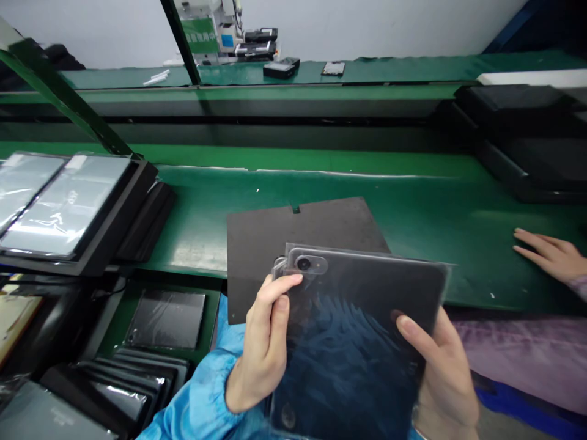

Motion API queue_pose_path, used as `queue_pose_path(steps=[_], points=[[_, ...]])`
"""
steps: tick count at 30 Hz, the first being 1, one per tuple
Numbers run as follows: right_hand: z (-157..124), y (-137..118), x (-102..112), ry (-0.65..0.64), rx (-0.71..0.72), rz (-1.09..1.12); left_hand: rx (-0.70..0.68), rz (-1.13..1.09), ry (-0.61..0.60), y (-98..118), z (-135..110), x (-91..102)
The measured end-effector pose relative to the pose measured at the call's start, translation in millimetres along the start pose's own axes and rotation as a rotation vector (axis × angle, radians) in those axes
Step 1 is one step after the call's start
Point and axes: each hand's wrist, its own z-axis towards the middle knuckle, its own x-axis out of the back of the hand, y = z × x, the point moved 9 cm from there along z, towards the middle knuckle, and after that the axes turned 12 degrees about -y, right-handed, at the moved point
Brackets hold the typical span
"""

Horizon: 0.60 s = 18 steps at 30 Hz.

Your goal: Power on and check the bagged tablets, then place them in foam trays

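A dark tablet in a clear plastic bag (358,330) is held back side up in front of me, its camera lens near the top left corner. My left hand (261,348) grips its left edge, fingers curled over the corner by the lens. My right hand (440,373) holds the right edge, thumb on the back. Under and behind the tablet a black flat sheet (293,238) lies on the green bench (435,208).
A black tray with bagged tablets (64,208) stands at the left. More bagged tablets (137,373) are stacked lower left. Another person's hand (550,253) rests on the bench at the right. Black trays (527,140) sit far right. A conveyor (321,73) runs behind.
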Motion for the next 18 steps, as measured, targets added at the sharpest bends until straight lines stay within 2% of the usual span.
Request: queue_pose_path(steps=[5, 11, 14, 18], points=[[-0.7, 1.2, 0.7, 0.019, -0.008, -0.019, 0.009, 0.002, -0.007, 1.7, 0.4, 0.8], [5.3, -1.0, -2.7, -0.070, 0.037, -0.094, 0.063, -0.007, -0.024, -6.5, 0.0, -0.3], [11.7, -0.3, -13.6, -0.149, 0.095, -0.143, 0.206, -0.130, -0.043, -32.3, 1.2, -3.1], [30.2, -5.4, -46.2, -0.278, 0.329, -0.284, 0.426, -0.326, 0.046, -80.2, 9.2, 1.6]])
